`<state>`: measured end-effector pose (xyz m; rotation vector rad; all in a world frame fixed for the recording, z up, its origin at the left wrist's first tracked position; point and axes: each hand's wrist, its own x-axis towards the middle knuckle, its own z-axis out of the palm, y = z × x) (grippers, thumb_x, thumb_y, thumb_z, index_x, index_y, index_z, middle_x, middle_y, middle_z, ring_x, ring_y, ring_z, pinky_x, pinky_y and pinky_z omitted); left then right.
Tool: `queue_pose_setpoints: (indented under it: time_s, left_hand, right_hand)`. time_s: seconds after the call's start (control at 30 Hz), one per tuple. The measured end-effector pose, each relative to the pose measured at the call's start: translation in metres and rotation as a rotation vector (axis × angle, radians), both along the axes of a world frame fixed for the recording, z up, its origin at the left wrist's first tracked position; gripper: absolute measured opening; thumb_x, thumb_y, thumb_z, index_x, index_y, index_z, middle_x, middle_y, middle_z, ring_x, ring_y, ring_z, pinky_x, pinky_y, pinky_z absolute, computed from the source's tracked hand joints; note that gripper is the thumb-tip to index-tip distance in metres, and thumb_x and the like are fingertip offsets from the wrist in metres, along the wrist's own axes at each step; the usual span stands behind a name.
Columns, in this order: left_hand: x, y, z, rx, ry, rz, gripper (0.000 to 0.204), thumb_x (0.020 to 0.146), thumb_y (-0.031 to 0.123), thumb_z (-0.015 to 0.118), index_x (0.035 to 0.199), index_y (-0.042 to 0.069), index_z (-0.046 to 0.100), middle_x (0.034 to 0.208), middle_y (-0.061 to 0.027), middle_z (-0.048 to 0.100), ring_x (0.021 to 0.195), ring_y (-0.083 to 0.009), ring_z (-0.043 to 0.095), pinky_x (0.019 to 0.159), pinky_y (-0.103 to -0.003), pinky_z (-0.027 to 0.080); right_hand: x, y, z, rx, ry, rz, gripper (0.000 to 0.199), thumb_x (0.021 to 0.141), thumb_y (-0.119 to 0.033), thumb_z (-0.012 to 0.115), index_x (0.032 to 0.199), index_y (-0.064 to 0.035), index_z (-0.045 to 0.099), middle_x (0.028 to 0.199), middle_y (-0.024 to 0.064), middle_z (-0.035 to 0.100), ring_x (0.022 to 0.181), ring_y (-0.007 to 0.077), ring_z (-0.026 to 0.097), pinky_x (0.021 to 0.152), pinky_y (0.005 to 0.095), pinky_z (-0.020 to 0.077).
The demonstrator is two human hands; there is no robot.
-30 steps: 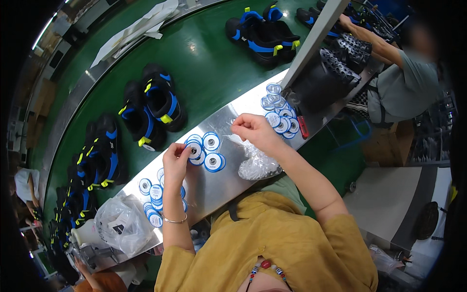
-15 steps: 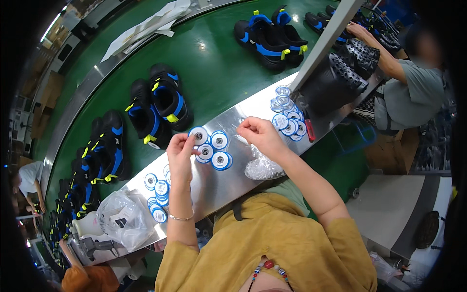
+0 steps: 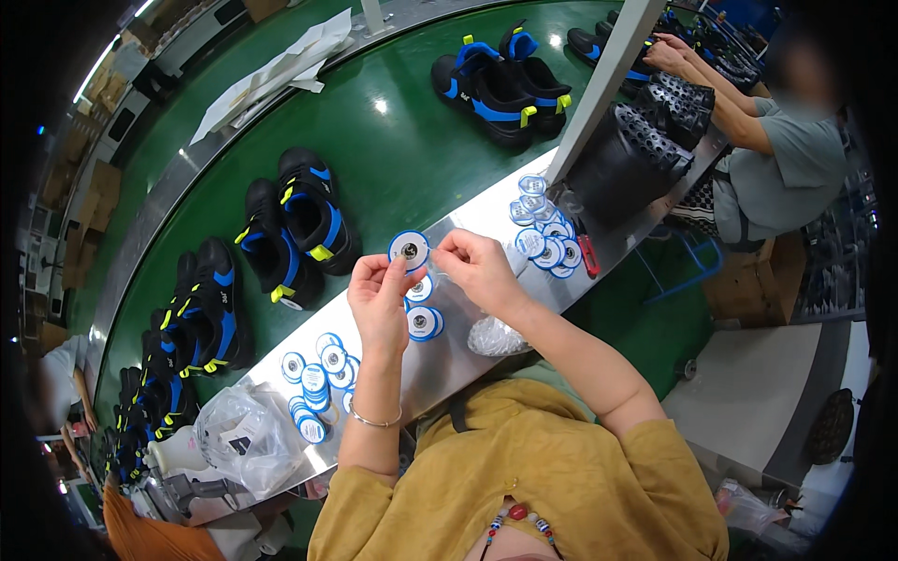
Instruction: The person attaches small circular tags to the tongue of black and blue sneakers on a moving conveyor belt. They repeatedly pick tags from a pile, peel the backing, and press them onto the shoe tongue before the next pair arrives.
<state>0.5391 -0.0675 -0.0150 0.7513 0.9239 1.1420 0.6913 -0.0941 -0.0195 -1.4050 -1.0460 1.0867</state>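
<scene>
A round white tag with a blue rim (image 3: 409,245) is pinched upright between the thumb and fingers of my left hand (image 3: 378,297). Close against its right edge is my right hand (image 3: 479,271), thumb and fingertips pressed together. Whatever those fingertips hold is too small to make out. Below the hands, more round tags (image 3: 424,323) lie on the metal bench (image 3: 449,369), partly hidden by my left hand. A bundle of clear plastic (image 3: 497,337) rests on the bench below my right forearm.
Overlapping tags form piles at left (image 3: 314,381) and right (image 3: 550,247), beside a red-handled tool (image 3: 586,254). A clear plastic bag (image 3: 248,439) sits at the bench's left end. Black-and-blue shoes (image 3: 313,210) line the green belt (image 3: 374,150). A post (image 3: 608,89) and co-worker (image 3: 786,168) are right.
My left hand has moved right, lifting a tag away from the middle group. My right hand has come left and now meets the tag's edge.
</scene>
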Motion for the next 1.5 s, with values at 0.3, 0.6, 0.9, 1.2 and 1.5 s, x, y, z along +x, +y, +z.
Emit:
queue_pose_setpoints:
  time_s: [0.3,0.6,0.9,1.2,1.5]
  left_hand:
    - [0.004,0.000,-0.003,0.043,-0.053,-0.040,0.007,0.091,0.001,0.061,0.092,-0.001,0.055,0.098,-0.0146,0.065,0.088,-0.0228,0.068,0.083,-0.033,0.056]
    - [0.013,0.005,-0.012,0.035,-0.006,-0.047,0.005,0.090,-0.001,0.063,0.086,0.000,0.060,0.106,-0.0130,0.065,0.091,-0.0156,0.063,0.079,-0.028,0.050]
    - [0.027,0.006,-0.010,0.069,0.246,-0.093,0.009,0.088,0.000,0.067,0.096,-0.002,0.068,0.097,-0.0060,0.065,0.083,-0.0092,0.060,0.075,-0.021,0.048]
    - [0.040,0.028,-0.006,0.354,0.442,-0.190,0.005,0.089,0.003,0.067,0.092,-0.001,0.065,0.089,-0.0014,0.062,0.079,-0.0075,0.056,0.071,-0.020,0.045]
    - [0.110,0.077,0.003,0.378,0.525,-0.439,0.022,0.097,0.012,0.056,0.113,-0.001,0.064,0.101,-0.0050,0.066,0.086,-0.0094,0.060,0.069,-0.022,0.048]
  right_hand:
    - [0.004,0.001,0.003,-0.051,-0.013,0.029,0.014,0.089,-0.010,0.064,0.081,0.0010,0.061,0.066,-0.0018,0.056,0.059,0.0026,0.045,0.052,0.0216,0.0366]
    - [0.009,0.001,-0.006,0.088,-0.071,0.036,0.012,0.091,-0.013,0.055,0.092,-0.0012,0.057,0.074,0.0176,0.063,0.068,0.0340,0.063,0.060,0.0393,0.0475]
    - [0.016,0.000,-0.009,0.188,-0.230,0.073,0.011,0.092,-0.011,0.055,0.095,-0.0007,0.057,0.076,0.0172,0.063,0.068,0.0315,0.063,0.060,0.0393,0.0479]
    - [0.051,0.018,-0.012,0.009,0.232,0.265,0.013,0.090,-0.013,0.062,0.092,0.0002,0.063,0.071,0.0032,0.060,0.066,0.0079,0.054,0.060,0.0244,0.0428]
    - [0.114,0.016,-0.023,-0.006,0.040,-0.018,0.010,0.091,-0.009,0.062,0.092,0.0010,0.063,0.073,-0.0012,0.058,0.065,0.0039,0.049,0.057,0.0224,0.0410]
